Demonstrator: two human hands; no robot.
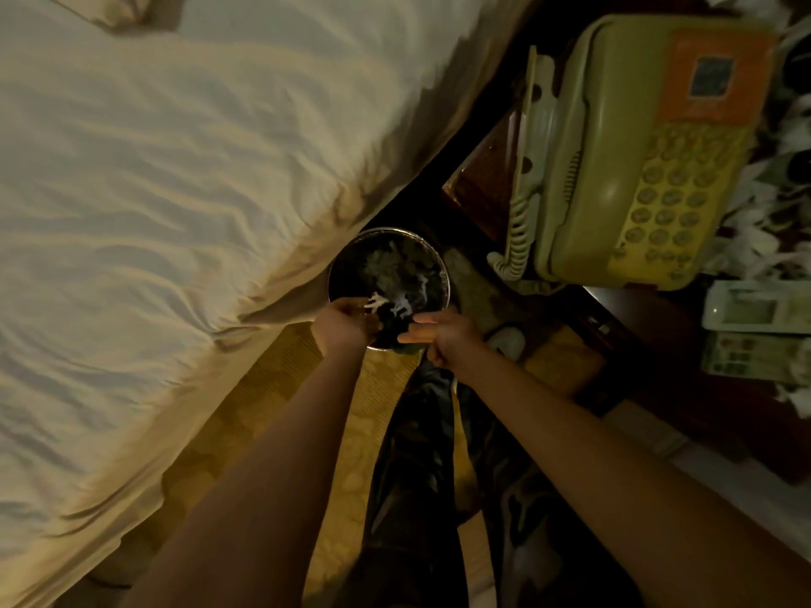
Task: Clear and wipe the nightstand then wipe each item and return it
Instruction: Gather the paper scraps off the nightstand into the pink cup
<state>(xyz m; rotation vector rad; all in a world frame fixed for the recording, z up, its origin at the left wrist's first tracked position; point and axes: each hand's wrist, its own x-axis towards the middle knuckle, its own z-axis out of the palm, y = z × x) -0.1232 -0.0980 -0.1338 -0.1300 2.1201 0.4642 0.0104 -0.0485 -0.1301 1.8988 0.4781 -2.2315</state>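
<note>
both hands over bin, nightstand right

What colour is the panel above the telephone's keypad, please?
Orange, with a dark square on it; the telephone shows only in the head view.

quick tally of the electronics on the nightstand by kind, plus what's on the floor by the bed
corded telephone: 1
remote controls: 2
round bin on the floor: 1
total: 4
</note>
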